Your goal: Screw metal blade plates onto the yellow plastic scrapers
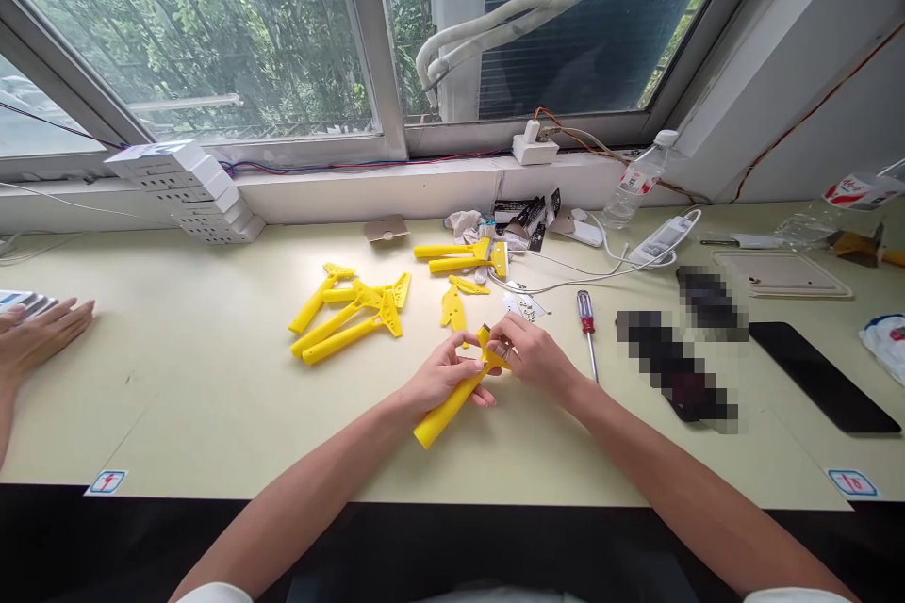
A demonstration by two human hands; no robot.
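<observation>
A yellow scraper handle (445,415) slants over the table's front part, its grip end toward me. My left hand (439,379) is closed around it just below the head. At the head, the fingers of my right hand (529,353) are bent together and touch it; what they pinch is hidden. Beyond my hands lie a loose yellow plate (453,309) and a white slip with small bits (523,303), perhaps screws. Several yellow scraper handles (346,334) are piled to the left. Two yellow scrapers with metal edges (463,254) lie farther back. A red-handled screwdriver (587,325) is right of my right hand.
At the left edge rests another person's hand (60,334). White boxes (202,193) are stacked by the window. Cables and a power strip (665,238), a plastic bottle (636,184), a black phone (824,377) and blurred dark items (679,367) occupy the right side.
</observation>
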